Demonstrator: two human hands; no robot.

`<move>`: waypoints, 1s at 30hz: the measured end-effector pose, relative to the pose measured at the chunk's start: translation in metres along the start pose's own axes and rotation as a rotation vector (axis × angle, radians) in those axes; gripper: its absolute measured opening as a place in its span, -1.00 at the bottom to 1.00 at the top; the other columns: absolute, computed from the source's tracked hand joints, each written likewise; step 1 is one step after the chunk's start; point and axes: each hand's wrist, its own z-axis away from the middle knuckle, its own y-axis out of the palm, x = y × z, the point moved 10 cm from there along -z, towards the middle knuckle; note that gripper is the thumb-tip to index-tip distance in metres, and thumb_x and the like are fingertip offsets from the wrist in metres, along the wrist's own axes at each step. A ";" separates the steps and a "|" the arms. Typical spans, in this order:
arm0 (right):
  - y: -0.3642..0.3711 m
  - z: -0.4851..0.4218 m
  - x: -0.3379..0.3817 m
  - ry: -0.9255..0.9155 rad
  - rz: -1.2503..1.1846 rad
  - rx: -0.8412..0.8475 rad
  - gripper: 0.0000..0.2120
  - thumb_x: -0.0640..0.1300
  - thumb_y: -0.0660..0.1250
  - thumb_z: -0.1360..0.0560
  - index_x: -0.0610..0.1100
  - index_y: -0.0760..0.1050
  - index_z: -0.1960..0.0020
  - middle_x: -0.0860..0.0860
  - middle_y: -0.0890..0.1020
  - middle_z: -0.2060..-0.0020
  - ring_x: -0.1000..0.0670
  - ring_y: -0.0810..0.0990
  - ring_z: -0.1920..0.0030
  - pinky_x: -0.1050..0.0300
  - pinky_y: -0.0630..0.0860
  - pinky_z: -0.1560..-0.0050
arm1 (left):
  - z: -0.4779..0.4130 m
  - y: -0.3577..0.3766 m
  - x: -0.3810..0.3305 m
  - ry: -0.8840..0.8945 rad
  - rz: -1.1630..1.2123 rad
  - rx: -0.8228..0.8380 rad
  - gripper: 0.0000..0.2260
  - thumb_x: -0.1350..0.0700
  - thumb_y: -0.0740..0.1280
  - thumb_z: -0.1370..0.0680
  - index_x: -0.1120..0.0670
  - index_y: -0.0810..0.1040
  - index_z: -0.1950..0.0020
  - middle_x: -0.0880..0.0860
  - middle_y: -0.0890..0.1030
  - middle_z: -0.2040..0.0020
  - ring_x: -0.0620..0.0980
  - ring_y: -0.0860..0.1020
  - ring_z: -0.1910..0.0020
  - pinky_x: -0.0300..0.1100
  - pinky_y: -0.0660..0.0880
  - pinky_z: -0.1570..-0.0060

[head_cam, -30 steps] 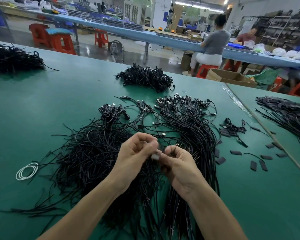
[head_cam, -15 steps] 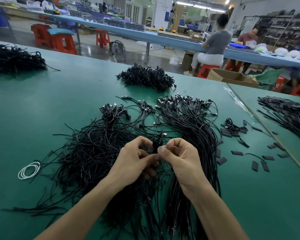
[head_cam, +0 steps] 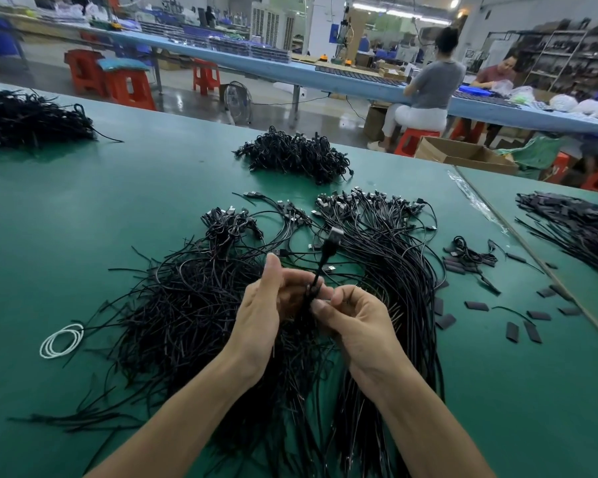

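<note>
Since the previous frame the cable (head_cam: 322,262) has swung upright. Its plug (head_cam: 334,232) now stands above the left hand (head_cam: 263,315) and the right hand (head_cam: 356,326), where before it sat low between the knuckles. The left forefinger (head_cam: 272,267) has also straightened and points up; a moment ago it was curled.

Grip state. I read the right hand as closed in a pinch, with thumb and forefinger tips meeting on the lower part of the cable. The left hand has its other fingers curled against the same cable from the opposite side, and its forefinger is straight and clear of it. I cannot tell how firmly the left fingers clamp, because they are partly hidden.

Position reference: the fanned bundle (head_cam: 387,263) of black leads on the green table (head_cam: 101,208).
- The cable is held clear of the table, over the near left edge of the bundle, with the plug leaning slightly toward the bundle.
- A tangled heap (head_cam: 187,305) of cut wires lies left of the bundle and touches it.
- A white ring (head_cam: 61,339) lies flat, well left of the bundle.
- A coiled pile (head_cam: 294,155) sits behind the bundle, apart from it.
- Flat black sleeves (head_cam: 477,306) lie scattered to the right of the bundle.
- A small knot of leads (head_cam: 470,251) lies near the right edge of the bundle.
</note>
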 end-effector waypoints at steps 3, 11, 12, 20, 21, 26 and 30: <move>-0.002 -0.002 -0.003 0.027 -0.031 -0.020 -0.73 -0.33 0.48 -0.40 -0.11 0.40 0.23 -0.07 0.64 0.27 0.00 0.62 0.22 0.13 0.56 0.11 | 0.002 0.005 -0.003 0.043 -0.087 0.068 -0.59 -0.23 0.30 -0.57 0.05 0.72 0.22 0.07 0.72 0.00 -0.01 0.65 -0.11 -0.27 0.52 -0.11; -0.013 -0.003 0.007 -0.041 -0.004 -0.104 -0.69 -0.38 0.41 -0.48 -0.10 0.35 0.23 0.00 0.55 0.38 0.03 0.47 0.34 0.13 0.51 0.17 | 0.000 -0.013 0.015 0.021 -0.612 0.002 -0.58 -0.06 0.62 -0.33 -0.10 0.46 -0.02 -0.11 0.50 0.29 -0.18 0.42 0.38 -0.32 0.41 0.34; -0.010 -0.003 0.007 -0.044 -0.012 -0.091 -0.70 -0.38 0.41 -0.49 -0.10 0.35 0.22 0.02 0.54 0.41 0.07 0.45 0.38 0.18 0.49 0.22 | 0.001 -0.013 0.019 0.002 -0.616 0.022 -0.61 -0.07 0.61 -0.35 -0.11 0.46 0.00 -0.08 0.51 0.37 -0.18 0.43 0.44 -0.31 0.40 0.39; 0.001 -0.003 0.006 -0.026 -0.075 -0.003 -0.75 -0.29 0.45 -0.42 -0.10 0.39 0.22 0.01 0.59 0.39 0.09 0.55 0.41 0.24 0.51 0.33 | 0.000 -0.009 0.036 -0.287 0.084 -0.001 -0.82 0.21 0.22 -0.62 0.14 0.57 -0.15 0.18 0.71 0.16 0.08 0.69 0.22 -0.15 0.61 0.25; 0.002 -0.003 0.004 -0.021 -0.074 0.005 -0.76 -0.29 0.46 -0.42 -0.10 0.39 0.22 0.00 0.61 0.38 0.08 0.58 0.39 0.25 0.52 0.33 | -0.002 -0.011 0.036 -0.294 0.121 -0.021 -0.80 0.12 0.22 -0.62 0.13 0.59 -0.12 0.15 0.70 0.18 0.06 0.67 0.24 -0.14 0.61 0.26; 0.005 -0.004 -0.011 0.019 -0.061 0.040 -0.79 -0.14 0.54 -0.26 -0.10 0.51 0.22 -0.13 0.68 0.25 -0.04 0.68 0.21 0.15 0.61 0.14 | -0.013 -0.024 0.021 -0.171 -0.067 -0.024 -0.71 0.08 0.55 -0.39 0.00 0.64 -0.09 0.25 0.70 0.07 0.07 0.66 0.16 -0.13 0.61 0.22; -0.021 -0.015 -0.023 0.054 0.225 -0.038 -0.89 -0.19 0.50 -0.46 -0.14 0.58 0.07 -0.10 0.73 0.19 0.00 0.69 0.16 0.12 0.59 0.08 | -0.034 -0.035 0.012 -0.116 -0.182 0.012 -0.71 0.23 0.51 -0.43 -0.07 0.64 -0.08 0.21 0.71 0.03 0.13 0.69 0.01 -0.01 0.62 -0.01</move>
